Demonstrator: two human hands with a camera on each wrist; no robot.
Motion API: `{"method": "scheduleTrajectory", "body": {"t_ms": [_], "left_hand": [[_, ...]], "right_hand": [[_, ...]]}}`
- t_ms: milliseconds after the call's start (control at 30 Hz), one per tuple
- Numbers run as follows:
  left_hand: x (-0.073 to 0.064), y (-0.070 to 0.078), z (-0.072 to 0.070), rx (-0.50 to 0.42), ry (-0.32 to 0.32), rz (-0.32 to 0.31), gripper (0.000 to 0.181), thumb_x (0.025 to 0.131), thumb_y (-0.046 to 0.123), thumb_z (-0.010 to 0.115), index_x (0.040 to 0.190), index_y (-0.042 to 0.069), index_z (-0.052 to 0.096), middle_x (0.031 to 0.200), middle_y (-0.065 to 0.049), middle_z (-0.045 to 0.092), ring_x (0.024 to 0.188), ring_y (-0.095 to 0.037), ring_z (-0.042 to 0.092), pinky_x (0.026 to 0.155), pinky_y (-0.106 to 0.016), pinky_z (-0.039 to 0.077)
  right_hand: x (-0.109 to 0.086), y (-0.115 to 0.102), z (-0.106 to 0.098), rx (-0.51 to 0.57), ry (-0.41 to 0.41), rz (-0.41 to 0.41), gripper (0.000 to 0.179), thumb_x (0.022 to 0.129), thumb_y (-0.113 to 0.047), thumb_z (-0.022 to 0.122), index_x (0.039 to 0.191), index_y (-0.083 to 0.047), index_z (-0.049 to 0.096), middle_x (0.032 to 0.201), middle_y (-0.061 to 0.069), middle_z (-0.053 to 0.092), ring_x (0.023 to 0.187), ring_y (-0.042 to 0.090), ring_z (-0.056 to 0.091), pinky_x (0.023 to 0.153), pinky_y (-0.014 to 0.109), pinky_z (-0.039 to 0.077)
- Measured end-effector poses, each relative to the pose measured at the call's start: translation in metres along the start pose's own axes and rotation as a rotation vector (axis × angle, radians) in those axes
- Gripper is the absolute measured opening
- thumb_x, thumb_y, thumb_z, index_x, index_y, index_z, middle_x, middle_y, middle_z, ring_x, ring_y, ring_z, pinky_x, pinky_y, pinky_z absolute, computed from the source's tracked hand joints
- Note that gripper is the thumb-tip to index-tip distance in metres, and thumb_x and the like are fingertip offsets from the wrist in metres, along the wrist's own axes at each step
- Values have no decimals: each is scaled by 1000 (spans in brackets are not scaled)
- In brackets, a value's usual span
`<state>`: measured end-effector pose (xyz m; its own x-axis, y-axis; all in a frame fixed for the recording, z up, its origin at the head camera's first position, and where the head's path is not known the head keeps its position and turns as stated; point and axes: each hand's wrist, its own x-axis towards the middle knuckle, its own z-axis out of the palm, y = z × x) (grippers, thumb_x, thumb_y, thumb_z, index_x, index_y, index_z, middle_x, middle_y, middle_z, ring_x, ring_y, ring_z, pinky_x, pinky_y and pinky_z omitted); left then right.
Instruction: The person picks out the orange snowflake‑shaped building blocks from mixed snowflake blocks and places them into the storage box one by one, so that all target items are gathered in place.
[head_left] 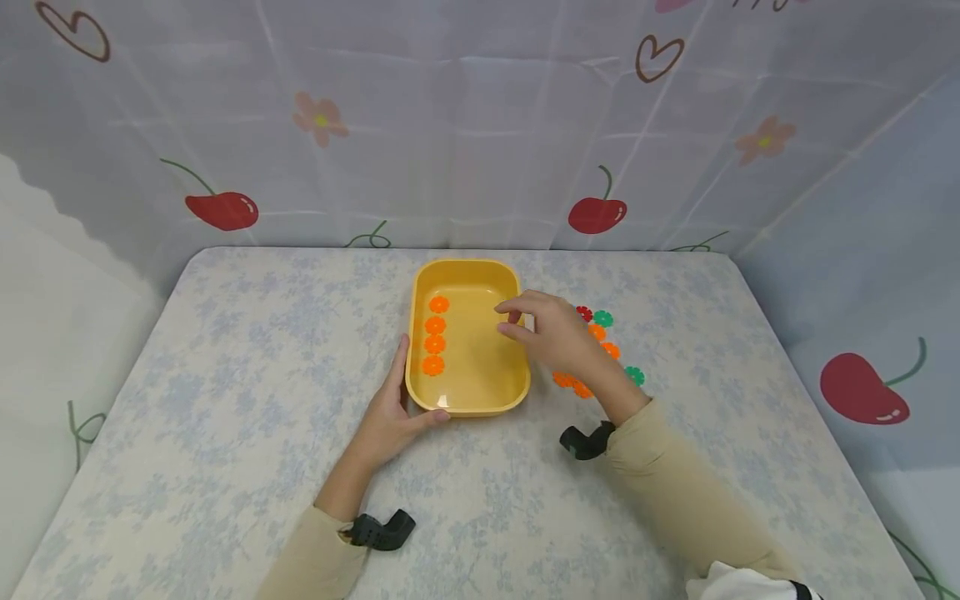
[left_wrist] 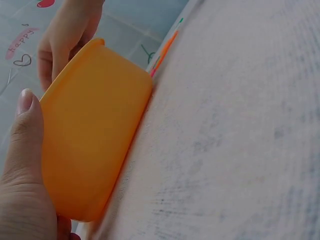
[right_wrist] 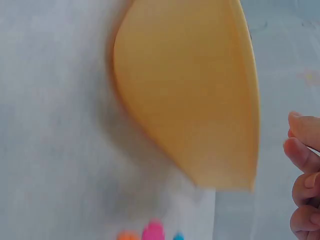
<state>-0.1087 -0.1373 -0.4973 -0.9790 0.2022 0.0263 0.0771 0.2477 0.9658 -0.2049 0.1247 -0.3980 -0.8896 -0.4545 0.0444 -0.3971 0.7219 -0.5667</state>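
Observation:
My left hand (head_left: 390,423) grips a yellow rectangular tray (head_left: 468,406) at its near left corner, thumb along the near rim and fingers against the left wall. Inside, several orange flower-shaped discs (head_left: 434,344) lie in a column along the left side. Over the tray's right side hovers my right hand (head_left: 557,332), thumb and index finger apart and nothing visible between them. In the right wrist view, the curled fingers (right_wrist: 304,187) show beside the tray's wall (right_wrist: 190,95). The left wrist view has my left thumb (left_wrist: 25,135) against the tray's outer wall (left_wrist: 95,130).
Right of the tray, partly behind my right hand and forearm, lie loose orange discs (head_left: 582,389), a red disc (head_left: 584,313) and green discs (head_left: 603,318). A patterned cloth covers the table (head_left: 247,375). A printed curtain (head_left: 450,167) hangs along the table's far edge.

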Motion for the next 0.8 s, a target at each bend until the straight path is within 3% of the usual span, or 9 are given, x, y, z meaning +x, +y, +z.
{"method": "scheduleTrajectory", "body": {"t_ms": [100, 233, 333, 433, 567, 667, 800], "left_hand": [[0, 0, 0, -8, 2, -1, 121, 81, 23, 84, 161, 28, -6, 167, 11, 0, 154, -16, 13, 122, -41, 20], [1, -1, 0, -19, -2, -2, 121, 81, 20, 84, 160, 30, -7, 167, 11, 0, 154, -15, 14, 121, -40, 20], [1, -1, 0, -16, -5, -10, 122, 81, 17, 84, 160, 30, -8, 167, 10, -1, 154, -15, 13, 122, -39, 20], [1, 1, 1, -9, -8, -27, 123, 81, 14, 83, 160, 28, -9, 167, 7, -2, 154, -16, 11, 122, -39, 18], [-1, 13, 0, -19, -19, -41, 121, 82, 9, 82, 160, 26, -9, 168, 2, -2, 155, -20, 11, 122, -39, 18], [-4, 24, -1, -31, -26, -43, 119, 83, 9, 80, 160, 27, -8, 168, 0, -1, 155, -22, 11, 122, -38, 18], [-6, 31, -2, -43, -29, -38, 117, 84, 9, 80, 159, 29, -8, 168, 1, -1, 155, -22, 11, 122, -37, 18]], "right_hand": [[-14, 24, -14, -14, 38, 50, 34, 94, -28, 70, 126, -16, 68, 105, -1, 66, 71, 18, 53, 65, 30, 50], [-32, 59, -26, -41, 48, 187, 37, 95, -28, 69, 130, -16, 66, 111, 2, 65, 68, 20, 51, 61, 30, 48], [-45, 84, -31, -62, 19, 279, 39, 95, -27, 68, 132, -14, 63, 114, 7, 63, 64, 23, 48, 56, 30, 45], [-56, 104, -34, -84, -27, 334, 41, 97, -27, 66, 134, -11, 61, 116, 11, 62, 72, 24, 50, 61, 32, 46], [-68, 122, -35, -101, -96, 342, 44, 97, -27, 65, 136, -7, 60, 118, 15, 61, 95, 30, 57, 82, 45, 53], [-74, 132, -34, -102, -123, 316, 44, 97, -24, 66, 136, -5, 60, 119, 17, 60, 108, 34, 56, 96, 54, 49], [-78, 138, -31, -94, -105, 287, 40, 95, -19, 67, 132, -5, 63, 116, 16, 60, 108, 34, 55, 94, 53, 49]]}}
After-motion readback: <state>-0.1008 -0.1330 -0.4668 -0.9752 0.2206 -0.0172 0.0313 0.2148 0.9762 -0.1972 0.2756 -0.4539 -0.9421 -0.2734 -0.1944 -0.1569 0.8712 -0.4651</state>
